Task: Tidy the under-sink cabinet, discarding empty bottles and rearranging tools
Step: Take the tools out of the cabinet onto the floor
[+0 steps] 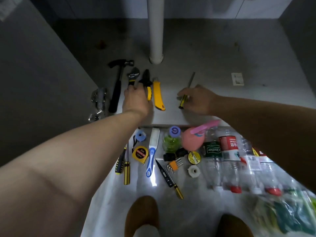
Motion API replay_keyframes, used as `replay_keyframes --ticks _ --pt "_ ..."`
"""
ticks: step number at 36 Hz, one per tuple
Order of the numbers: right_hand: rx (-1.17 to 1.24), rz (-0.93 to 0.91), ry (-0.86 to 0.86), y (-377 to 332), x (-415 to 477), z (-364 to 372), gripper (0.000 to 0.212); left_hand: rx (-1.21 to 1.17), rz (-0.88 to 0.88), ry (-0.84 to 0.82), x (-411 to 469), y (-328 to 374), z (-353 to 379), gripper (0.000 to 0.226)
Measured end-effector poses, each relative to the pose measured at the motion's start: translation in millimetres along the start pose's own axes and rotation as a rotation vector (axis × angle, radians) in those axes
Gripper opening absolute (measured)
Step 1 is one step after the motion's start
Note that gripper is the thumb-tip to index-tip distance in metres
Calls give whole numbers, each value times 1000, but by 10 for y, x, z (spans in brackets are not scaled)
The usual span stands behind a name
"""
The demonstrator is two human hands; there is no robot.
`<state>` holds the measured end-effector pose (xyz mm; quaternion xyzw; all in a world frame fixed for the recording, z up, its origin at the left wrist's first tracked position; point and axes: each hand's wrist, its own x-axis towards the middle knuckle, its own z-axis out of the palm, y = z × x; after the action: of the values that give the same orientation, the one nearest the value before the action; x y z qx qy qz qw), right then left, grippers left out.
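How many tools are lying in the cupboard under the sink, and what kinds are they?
hammer: 1
wrench: 1
pliers: 1
utility knife: 1
screwdriver, held by the right hand: 1
Total: 5

Glossy plastic bottles [229,161], metal wrench [133,75]

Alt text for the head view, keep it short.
Inside the cabinet, the right hand holds a screwdriver while the left hand touches the pliers in a row with hammer, wrench and utility knife. More tools and plastic bottles lie on the floor outside.
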<state>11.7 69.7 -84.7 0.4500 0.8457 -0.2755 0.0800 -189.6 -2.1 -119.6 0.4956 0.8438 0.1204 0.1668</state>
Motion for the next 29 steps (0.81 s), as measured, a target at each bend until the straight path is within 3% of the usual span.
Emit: replay_keyframes --ticks 8,15,19,24,29 --pt "-82 166 99 2 108 272 26 34 -130 -114 180 53 -8 90" --pt "-39 304 211 65 45 174 40 -63 -262 -127 75 45 20 85" --pt "66 217 364 17 -115 36 47 -240 -301 -43 -199 -29 1 86" --pt "151 12 435 -167 -604 6 46 -357 -198 111 -843 -201 -22 58" --pt "114 -173 299 -318 -1215 196 30 -378 -211 77 -1575 -506 107 46"
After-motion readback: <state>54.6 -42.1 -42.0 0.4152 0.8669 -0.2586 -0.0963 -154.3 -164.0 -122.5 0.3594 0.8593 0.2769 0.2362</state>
